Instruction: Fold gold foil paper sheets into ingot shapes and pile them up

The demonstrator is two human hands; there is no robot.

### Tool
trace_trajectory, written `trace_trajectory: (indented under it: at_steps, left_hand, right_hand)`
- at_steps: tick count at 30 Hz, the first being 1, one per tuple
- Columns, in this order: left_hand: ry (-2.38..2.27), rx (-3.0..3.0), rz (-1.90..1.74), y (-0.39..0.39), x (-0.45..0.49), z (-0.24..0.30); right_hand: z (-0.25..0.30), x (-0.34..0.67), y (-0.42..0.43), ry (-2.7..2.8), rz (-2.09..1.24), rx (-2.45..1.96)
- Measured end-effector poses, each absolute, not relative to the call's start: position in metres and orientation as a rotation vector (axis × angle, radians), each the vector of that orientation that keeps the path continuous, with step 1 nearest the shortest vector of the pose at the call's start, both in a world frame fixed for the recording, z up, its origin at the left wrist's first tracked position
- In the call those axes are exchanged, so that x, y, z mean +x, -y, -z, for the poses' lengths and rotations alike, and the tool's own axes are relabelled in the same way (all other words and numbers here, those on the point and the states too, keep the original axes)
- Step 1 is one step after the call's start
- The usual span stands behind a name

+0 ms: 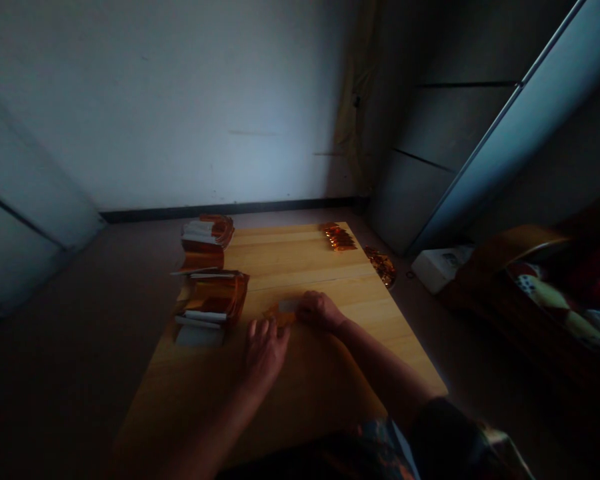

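Left edge of the table [300, 260]: two stacks of amber film strips with white tabs, the far stack [206, 240] near the far left corner and the near stack [213, 298] just below it, strips curling, exact count not readable. A white card [199, 336] sits at the near stack's lower end, along the table's left edge. Left grip [266, 353] rests palm down mid-table, fingers spread apart and pointing toward the far edge, tips just short of the amber film piece [276, 316], nothing visibly held. The piece lies near the table's centre, its long axis seemingly running left to right, with a pale square patch [289, 306] on top. Right grip [320, 312] is the nearer hand, coming in from the lower right, fingers together over the piece's right end and touching it. Whether they are clamped on it cannot be told: fingertips and that end are hidden under the hand, and the light is dim. At the far edge, right of centre, lies a small heap of amber strips [338, 237]. Crumpled gold foil [380, 267] sits at the right edge. Beyond it, a white box [443, 267] stands on the floor, then patterned cloth [545, 293] in a dark wooden frame, its shape hard to make out.
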State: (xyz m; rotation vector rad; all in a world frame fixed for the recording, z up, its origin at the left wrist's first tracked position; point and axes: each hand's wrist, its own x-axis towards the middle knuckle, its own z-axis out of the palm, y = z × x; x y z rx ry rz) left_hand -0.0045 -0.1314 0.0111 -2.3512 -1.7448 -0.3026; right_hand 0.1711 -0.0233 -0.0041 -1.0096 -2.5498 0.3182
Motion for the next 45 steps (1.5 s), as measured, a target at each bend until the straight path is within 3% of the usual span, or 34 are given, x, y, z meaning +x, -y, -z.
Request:
trace_trajectory:
  at_steps: [17, 45]
  left_hand:
    - [1.712, -2.298, 0.136, 0.133, 0.004, -0.021]
    - [1.964, -2.326, -0.024, 0.131, 0.021, -0.046]
  right_hand:
    - [-0.026, 0.152, 0.039, 2.492, -0.381, -1.478]
    - [-0.019, 0.154, 0.033, 2.347, -0.538, -1.486]
